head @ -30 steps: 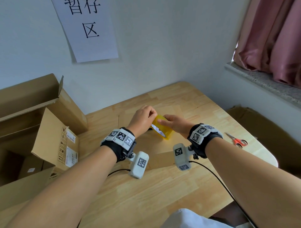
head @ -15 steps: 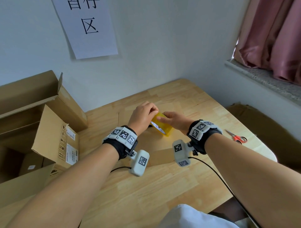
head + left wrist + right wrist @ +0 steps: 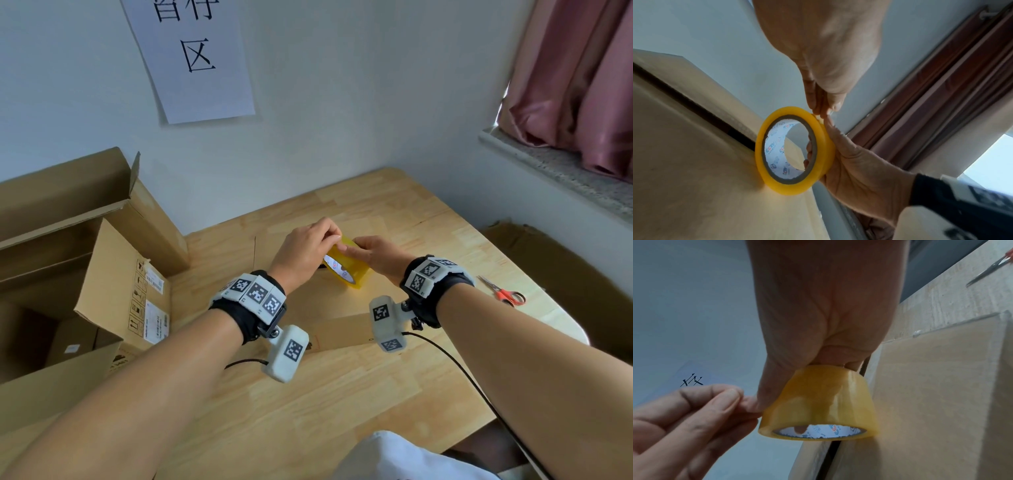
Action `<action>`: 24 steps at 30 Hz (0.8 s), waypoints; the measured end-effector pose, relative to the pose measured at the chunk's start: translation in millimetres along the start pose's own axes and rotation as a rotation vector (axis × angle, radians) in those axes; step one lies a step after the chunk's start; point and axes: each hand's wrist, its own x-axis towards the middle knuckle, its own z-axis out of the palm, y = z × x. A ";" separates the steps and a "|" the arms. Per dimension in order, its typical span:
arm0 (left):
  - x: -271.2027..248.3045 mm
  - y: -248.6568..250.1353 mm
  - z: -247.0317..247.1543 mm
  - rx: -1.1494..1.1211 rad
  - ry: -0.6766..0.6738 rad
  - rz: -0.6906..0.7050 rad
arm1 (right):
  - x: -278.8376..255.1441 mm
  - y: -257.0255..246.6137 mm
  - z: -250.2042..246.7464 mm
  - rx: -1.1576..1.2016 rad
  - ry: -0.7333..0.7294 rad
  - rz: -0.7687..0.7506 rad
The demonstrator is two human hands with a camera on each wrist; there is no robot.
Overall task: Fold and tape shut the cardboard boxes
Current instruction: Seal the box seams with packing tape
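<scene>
Yellow tape is what I have in hand: the tape roll [image 3: 346, 270] stands on its edge on a flat cardboard box [image 3: 337, 310] lying in the middle of the wooden table [image 3: 359, 404]. My right hand [image 3: 375, 255] grips the roll, thumb along its outer face and fingers [image 3: 807, 151] reaching in through the core. My left hand [image 3: 305, 251] comes in from the other side, its thumb and forefinger pressed together and pinching at the top rim of the roll, where the loose tape end would sit; I cannot tell whether any tape is lifted. In the right wrist view the other left fingers [image 3: 694, 404] lie loosely curled. Red-handled scissors [image 3: 503, 293] rest near the right edge of the table, well apart from the roll. A big open carton [image 3: 85, 260] stands at the left against the wall.
</scene>
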 end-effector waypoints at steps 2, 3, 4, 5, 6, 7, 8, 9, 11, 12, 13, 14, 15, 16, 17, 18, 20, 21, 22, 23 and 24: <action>1.9 -0.3 -4.5 -0.101 -0.005 -0.068 | 0.8 -0.9 1.3 0.010 -0.011 0.009; 3.1 -1.6 -6.6 -0.154 0.002 -0.113 | 1.7 -1.4 1.8 0.024 -0.018 0.010; 3.6 -2.7 -8.5 -0.201 0.013 -0.163 | 1.4 -3.4 1.4 0.027 -0.020 0.015; 3.7 -5.0 -9.1 -0.230 0.024 -0.211 | 1.3 -5.5 1.0 0.030 -0.016 0.017; 3.1 -7.5 -8.4 -0.241 0.020 -0.247 | 1.2 -7.0 0.1 0.041 -0.011 0.027; 2.5 -10.5 -6.6 -0.256 -0.009 -0.272 | 1.4 -8.4 -1.8 0.057 -0.005 0.038; 1.3 -13.2 -4.2 -0.296 -0.062 -0.289 | 0.2 -10.5 -3.8 0.085 -0.007 0.052; -0.3 -16.6 -1.1 -0.358 -0.128 -0.302 | -0.3 -12.1 -5.0 0.134 -0.014 0.068; -1.6 -22.8 2.4 -0.389 -0.255 -0.327 | -2.7 -16.1 -7.0 0.249 -0.011 0.123; -0.6 -24.0 1.9 -0.308 -0.314 -0.333 | -3.4 -17.4 -8.3 0.284 -0.013 0.154; 1.4 -24.7 2.1 -0.186 -0.372 -0.332 | -4.2 -18.6 -9.0 0.304 -0.040 0.168; 3.7 -24.1 2.8 -0.066 -0.420 -0.326 | -5.9 -20.6 -9.6 0.303 -0.079 0.178; 6.0 -21.6 4.2 0.033 -0.448 -0.312 | -8.1 -23.4 -9.9 0.300 -0.117 0.192; 7.6 -18.7 6.9 0.127 -0.462 -0.290 | -8.5 -25.0 -11.0 0.290 -0.122 0.217; 8.7 -14.8 9.5 0.231 -0.462 -0.257 | -8.4 -26.4 -12.1 0.275 -0.099 0.233; 9.4 -11.4 12.3 0.336 -0.461 -0.223 | -8.6 -28.1 -13.5 0.246 -0.079 0.238; 8.3 -6.4 17.8 0.507 -0.462 -0.157 | -3.9 -28.3 -16.1 0.116 -0.052 0.237; 7.6 -4.0 20.1 0.566 -0.460 -0.119 | -3.3 -28.2 -17.6 0.006 -0.057 0.239; 7.0 -1.5 21.4 0.607 -0.459 -0.082 | -4.3 -28.4 -18.6 -0.076 -0.070 0.243; 7.4 1.3 21.6 0.636 -0.460 -0.055 | -5.4 -28.0 -20.0 -0.103 -0.082 0.253; 8.1 3.3 21.3 0.652 -0.462 -0.034 | -7.1 -27.4 -21.9 -0.088 -0.099 0.271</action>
